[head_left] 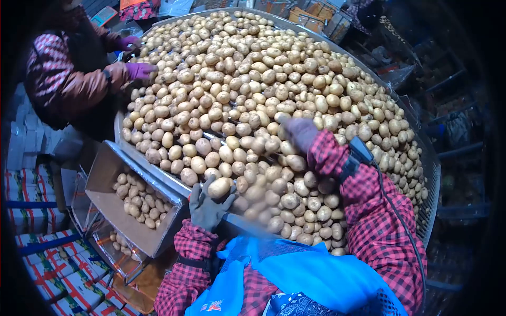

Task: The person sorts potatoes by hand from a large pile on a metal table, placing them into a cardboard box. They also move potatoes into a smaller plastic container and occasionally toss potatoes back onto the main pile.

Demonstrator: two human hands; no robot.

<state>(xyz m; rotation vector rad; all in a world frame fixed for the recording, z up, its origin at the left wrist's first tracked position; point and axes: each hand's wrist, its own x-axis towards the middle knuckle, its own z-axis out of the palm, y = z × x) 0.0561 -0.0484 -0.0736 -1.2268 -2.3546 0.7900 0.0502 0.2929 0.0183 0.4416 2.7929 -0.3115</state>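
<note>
A large heap of potatoes (253, 84) covers a metal-edged sorting table (433, 195). My left hand (211, 206), in a grey glove, is at the table's near edge, its fingers around a potato (219, 188). Further right and deeper over the heap, my right hand (301, 132) in a purplish glove reaches onto the potatoes; its fingertips are blurred, and whether it grips one does not show. Left of my left hand stands an open cardboard box (118, 215) with potatoes inside.
A co-worker (68, 68) in a checked sleeve and purple gloves stands at the table's left side, hands on the heap. Lower left are stacked printed cartons (79, 279) and another container of potatoes (122, 244). Crates (311, 18) stand behind the table.
</note>
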